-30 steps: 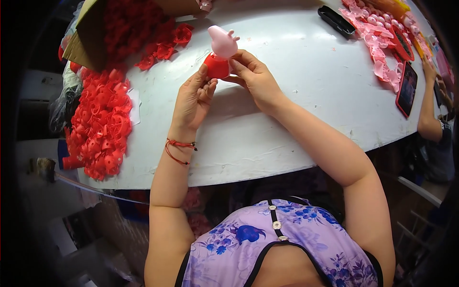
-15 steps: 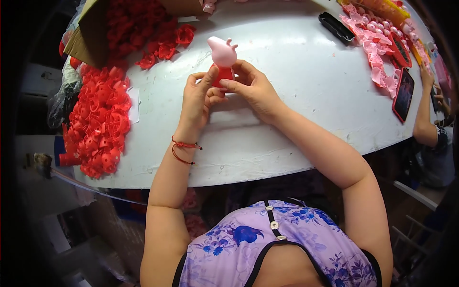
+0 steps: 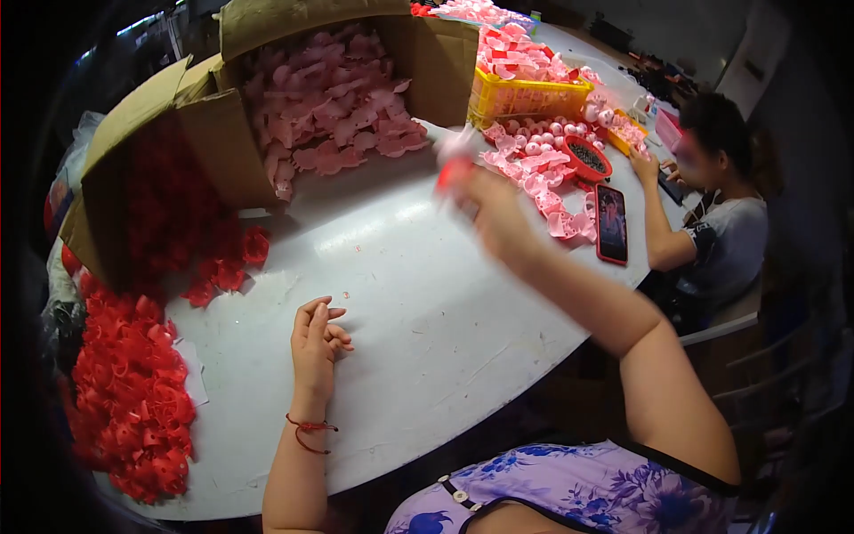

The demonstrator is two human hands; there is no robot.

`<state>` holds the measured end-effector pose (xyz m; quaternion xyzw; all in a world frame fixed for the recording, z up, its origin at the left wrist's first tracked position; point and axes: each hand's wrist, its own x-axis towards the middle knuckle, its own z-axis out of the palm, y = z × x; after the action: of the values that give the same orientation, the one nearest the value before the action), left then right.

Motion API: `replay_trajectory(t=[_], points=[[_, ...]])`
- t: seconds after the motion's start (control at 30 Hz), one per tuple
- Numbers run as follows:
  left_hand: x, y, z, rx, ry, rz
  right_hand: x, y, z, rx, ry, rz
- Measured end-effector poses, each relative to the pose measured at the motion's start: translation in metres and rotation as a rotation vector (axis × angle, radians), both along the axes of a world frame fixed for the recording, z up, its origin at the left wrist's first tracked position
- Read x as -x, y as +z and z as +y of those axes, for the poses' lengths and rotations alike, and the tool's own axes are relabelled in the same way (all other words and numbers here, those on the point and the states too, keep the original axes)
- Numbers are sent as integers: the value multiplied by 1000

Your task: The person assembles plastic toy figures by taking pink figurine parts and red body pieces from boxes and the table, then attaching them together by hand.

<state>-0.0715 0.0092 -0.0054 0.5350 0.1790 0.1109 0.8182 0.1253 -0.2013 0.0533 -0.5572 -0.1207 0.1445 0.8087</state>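
Observation:
A pink-headed toy pig figure with a red body (image 3: 455, 167) is in my right hand (image 3: 495, 212), smeared by motion. My right arm reaches out over the far side of the table (image 3: 400, 311), near the pink parts. My left hand (image 3: 320, 340) rests low over the table at the near middle, holding nothing, its fingers loosely bent and apart. A red cord bracelet (image 3: 311, 425) circles my left wrist.
Red plastic parts (image 3: 133, 400) heap at left, partly inside a cardboard box (image 3: 227, 147). Pink shells (image 3: 338, 107) spill from another box. A yellow basket (image 3: 525, 100), a red bowl (image 3: 607, 171) and a phone (image 3: 612, 222) stand right, beside a seated person (image 3: 725, 205).
My left hand has let go of the toy pig figure. My right hand has carried it away toward the far side. The view has swung, showing more boxes and the other person.

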Motion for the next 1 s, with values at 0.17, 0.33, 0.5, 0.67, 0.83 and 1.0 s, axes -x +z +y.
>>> replay_trajectory(t=[0.17,0.33,0.5,0.67,0.83,1.0], points=[[-4,3,-5,-159,40,17,-246,112,-31,136,-240,-513],[-12,-3,-5,-131,50,-43,-344,143,-66,301,-666,-724],[-4,-10,-2,-214,71,-14,-205,55,49,401,-845,-1206],[-4,-8,-5,-256,40,-53,-161,-19,101,971,-278,-1480],[-4,-16,-3,-209,20,-92,-201,-67,108,1709,-65,-1306],[-2,-16,-2,-268,12,-84,-148,-41,106,1595,-200,-1651]])
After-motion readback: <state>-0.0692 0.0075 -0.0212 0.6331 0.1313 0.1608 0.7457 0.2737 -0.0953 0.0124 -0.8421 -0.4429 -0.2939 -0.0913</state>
